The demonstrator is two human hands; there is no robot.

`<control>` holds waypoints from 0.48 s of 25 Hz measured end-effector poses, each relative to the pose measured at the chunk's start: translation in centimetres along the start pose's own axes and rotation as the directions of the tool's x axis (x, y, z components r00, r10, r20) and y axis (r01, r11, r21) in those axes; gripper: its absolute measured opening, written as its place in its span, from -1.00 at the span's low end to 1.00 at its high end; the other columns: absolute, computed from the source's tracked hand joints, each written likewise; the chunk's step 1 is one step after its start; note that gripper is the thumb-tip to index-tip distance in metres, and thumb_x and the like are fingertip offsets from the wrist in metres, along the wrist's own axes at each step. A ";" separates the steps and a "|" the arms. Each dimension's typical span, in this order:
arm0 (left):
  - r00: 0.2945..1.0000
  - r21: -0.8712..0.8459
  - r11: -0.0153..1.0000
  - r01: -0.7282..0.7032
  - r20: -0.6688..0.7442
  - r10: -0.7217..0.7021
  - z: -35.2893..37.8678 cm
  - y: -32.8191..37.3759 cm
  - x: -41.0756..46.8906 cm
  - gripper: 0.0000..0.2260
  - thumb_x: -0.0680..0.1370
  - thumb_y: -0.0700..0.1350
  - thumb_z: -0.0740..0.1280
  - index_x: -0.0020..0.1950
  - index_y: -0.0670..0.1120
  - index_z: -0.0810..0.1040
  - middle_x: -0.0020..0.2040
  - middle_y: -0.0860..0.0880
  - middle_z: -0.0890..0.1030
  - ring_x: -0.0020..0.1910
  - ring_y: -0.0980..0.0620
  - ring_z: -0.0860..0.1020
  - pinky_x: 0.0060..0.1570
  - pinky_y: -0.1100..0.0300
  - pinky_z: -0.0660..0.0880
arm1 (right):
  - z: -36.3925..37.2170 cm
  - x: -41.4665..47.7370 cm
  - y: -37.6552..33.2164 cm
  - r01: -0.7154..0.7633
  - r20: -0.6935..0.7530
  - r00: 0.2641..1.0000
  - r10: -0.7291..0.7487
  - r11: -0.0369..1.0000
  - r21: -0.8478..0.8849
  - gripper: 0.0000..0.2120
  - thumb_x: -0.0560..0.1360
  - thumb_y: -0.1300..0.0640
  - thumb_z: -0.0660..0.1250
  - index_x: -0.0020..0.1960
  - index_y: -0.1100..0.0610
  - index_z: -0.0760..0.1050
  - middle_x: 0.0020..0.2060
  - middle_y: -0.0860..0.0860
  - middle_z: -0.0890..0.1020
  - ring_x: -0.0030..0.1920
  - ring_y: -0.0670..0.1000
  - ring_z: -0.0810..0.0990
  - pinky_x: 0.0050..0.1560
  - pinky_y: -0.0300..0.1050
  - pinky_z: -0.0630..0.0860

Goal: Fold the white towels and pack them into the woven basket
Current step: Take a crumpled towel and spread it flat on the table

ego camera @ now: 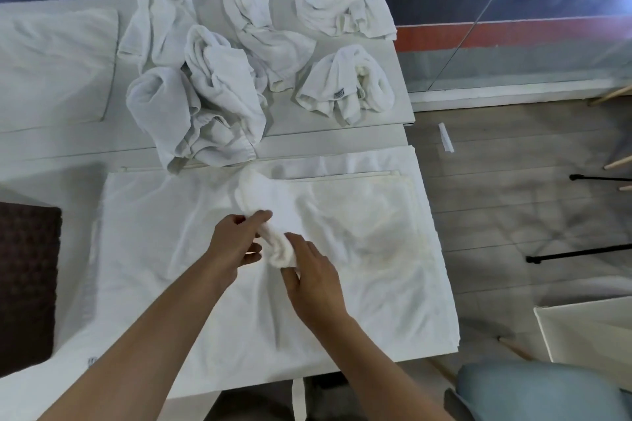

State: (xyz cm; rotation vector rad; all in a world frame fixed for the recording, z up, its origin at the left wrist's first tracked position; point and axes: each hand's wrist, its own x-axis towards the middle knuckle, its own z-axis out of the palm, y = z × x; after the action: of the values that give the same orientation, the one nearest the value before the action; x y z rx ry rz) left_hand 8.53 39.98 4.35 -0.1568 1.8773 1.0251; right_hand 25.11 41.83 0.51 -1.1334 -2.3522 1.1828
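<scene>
White towel (275, 244) sits bunched into a soft rope over the flat white cloth (359, 301) that covers the near tabletop (342, 137). We hold it from both sides: our left grip (236, 243) pinches its middle between thumb and curled fingers, and our right grip (314, 278) closes round the lower lump.

The danger, as we judge it, is folding from a twist. Thick, limp terry keeps its creases, so unless we find two corners and shake it flat, the fold will come out lumpy and sit badly in the dark woven basket (27, 284) at our left. White on white also hides edges, so we might catch the cloth beneath.

Behind lie crumpled towels (219, 89), plush and knotted in loose heaps.
</scene>
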 end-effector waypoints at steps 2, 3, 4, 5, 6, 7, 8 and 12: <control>1.000 -0.056 0.998 -0.014 0.024 0.015 1.2 1.6 0.4 -0.72 0.50 -0.05 0.47 0.06 -0.21 0.54 -0.03 -0.20 0.65 -0.10 -0.16 0.67 -0.24 0.07 0.62 | -1.4 -0.2 -0.1 -0.067 0.022 0.998 0.064 0.984 0.167 -0.75 0.59 0.14 0.23 0.26 -0.03 0.42 -0.13 -0.16 0.59 -0.22 -0.11 0.56 -0.25 -0.24 0.44; 0.997 -0.029 0.997 -0.075 -0.009 0.075 2.1 2.3 0.6 -0.74 0.49 -0.08 0.46 0.05 -0.22 0.53 -0.03 -0.20 0.64 -0.06 -0.18 0.67 -0.24 0.05 0.63 | -2.1 -0.2 -0.2 -0.099 0.024 0.995 0.096 0.971 0.219 -0.79 0.59 0.14 0.24 0.20 -0.04 0.41 -0.18 -0.17 0.56 -0.24 -0.13 0.55 -0.28 -0.29 0.39; 0.985 0.069 0.984 -0.162 -0.055 0.166 3.2 2.9 0.7 -0.74 0.47 -0.09 0.46 0.03 -0.20 0.51 -0.04 -0.17 0.63 -0.05 -0.18 0.66 -0.20 0.01 0.64 | -2.8 -0.2 -0.4 -0.137 0.017 0.990 0.138 0.955 0.262 -0.83 0.57 0.09 0.27 0.14 -0.06 0.39 -0.17 -0.18 0.55 -0.22 -0.13 0.56 -0.27 -0.30 0.38; 0.960 0.204 0.947 -0.248 -0.078 0.268 4.5 3.5 0.5 -0.73 0.44 -0.07 0.46 0.02 -0.17 0.50 -0.06 -0.11 0.61 -0.04 -0.16 0.65 -0.13 -0.03 0.64 | -3.7 -0.1 -0.7 -0.174 -0.013 0.983 0.185 0.942 0.288 -0.83 0.54 0.00 0.32 0.10 -0.09 0.39 -0.13 -0.18 0.54 -0.15 -0.13 0.57 -0.24 -0.27 0.42; 0.932 0.317 0.894 -0.316 -0.072 0.355 6.1 3.9 -0.2 -0.72 0.43 -0.04 0.46 0.03 -0.12 0.48 -0.08 -0.04 0.59 -0.05 -0.12 0.63 -0.06 -0.03 0.62 | -4.5 -0.1 -0.7 -0.208 -0.061 0.970 0.236 0.930 0.302 -0.79 0.51 -0.07 0.36 0.08 -0.12 0.39 -0.08 -0.18 0.54 -0.09 -0.13 0.58 -0.19 -0.26 0.46; 0.911 0.373 0.853 -0.365 -0.046 0.410 7.7 4.3 -1.1 -0.71 0.43 -0.02 0.47 0.04 -0.08 0.47 -0.10 0.01 0.57 -0.05 -0.08 0.62 -0.02 0.00 0.60 | -5.3 -0.2 -0.7 -0.239 -0.121 0.950 0.289 0.917 0.320 -0.78 0.50 -0.09 0.38 0.08 -0.14 0.40 -0.05 -0.19 0.55 -0.05 -0.14 0.59 -0.16 -0.28 0.49; 0.901 0.373 0.836 -0.403 0.000 0.434 9.2 4.4 -1.8 -0.71 0.44 0.00 0.47 0.04 -0.06 0.46 -0.11 0.05 0.57 -0.06 -0.05 0.61 -0.02 0.04 0.58 | -6.2 -0.4 -0.4 -0.269 -0.180 0.921 0.347 0.896 0.353 -0.77 0.52 -0.06 0.39 0.11 -0.15 0.41 -0.06 -0.19 0.58 -0.07 -0.15 0.61 -0.18 -0.30 0.49; 0.851 0.200 0.842 -0.500 0.294 0.436 13.6 3.6 -2.3 -0.75 0.47 0.05 0.49 0.04 0.03 0.50 -0.06 0.06 0.61 -0.11 0.01 0.64 -0.07 0.02 0.63 | -9.7 -1.0 3.8 -0.458 -0.301 0.725 0.620 0.759 0.462 -0.72 0.61 0.05 0.33 0.28 -0.09 0.38 -0.12 -0.18 0.57 -0.20 -0.13 0.56 -0.18 -0.19 0.44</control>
State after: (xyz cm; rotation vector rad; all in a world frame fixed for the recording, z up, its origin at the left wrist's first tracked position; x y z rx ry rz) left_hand 17.22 51.22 5.72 0.5993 1.8474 1.0386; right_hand 33.01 47.82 3.78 -1.8012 -1.4103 1.2816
